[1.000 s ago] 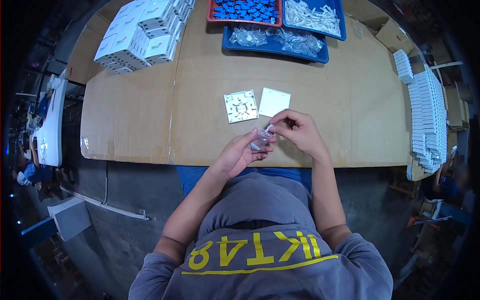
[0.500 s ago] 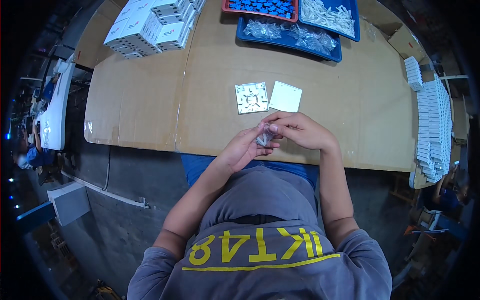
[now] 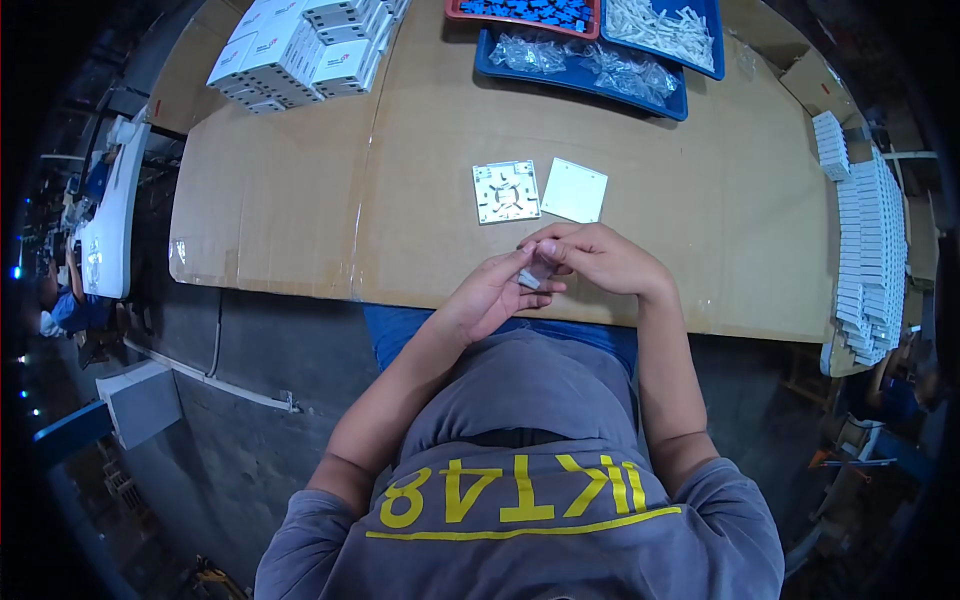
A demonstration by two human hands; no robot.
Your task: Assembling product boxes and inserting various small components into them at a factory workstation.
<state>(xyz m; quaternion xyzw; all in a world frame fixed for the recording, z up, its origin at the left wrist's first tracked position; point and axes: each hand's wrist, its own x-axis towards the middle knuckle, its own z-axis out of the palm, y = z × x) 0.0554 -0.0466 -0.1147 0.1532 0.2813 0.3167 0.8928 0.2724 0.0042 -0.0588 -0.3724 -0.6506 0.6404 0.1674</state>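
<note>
Mid-frame, both hands pinch one small clear bag (image 3: pixel 542 269) at its top, left hand (image 3: pixel 490 297) and right hand (image 3: pixel 615 262) equally near; its long axis I can't tell. Just above on the worktop (image 3: pixel 430 200): one square base (image 3: pixel 506 192), one flat cover (image 3: pixel 575 190). Three trays (image 3: pixel 590 94) at top.

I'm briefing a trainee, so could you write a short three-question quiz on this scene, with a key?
1. What colour are the pieces in the red tray: A blue, B yellow, C green?
2. True or false: the flat white panel lies to the right of the square white housing.
3. Fill in: the left hand and right hand hold a small clear plastic ____.
Key: 1 A; 2 true; 3 bag.
</note>
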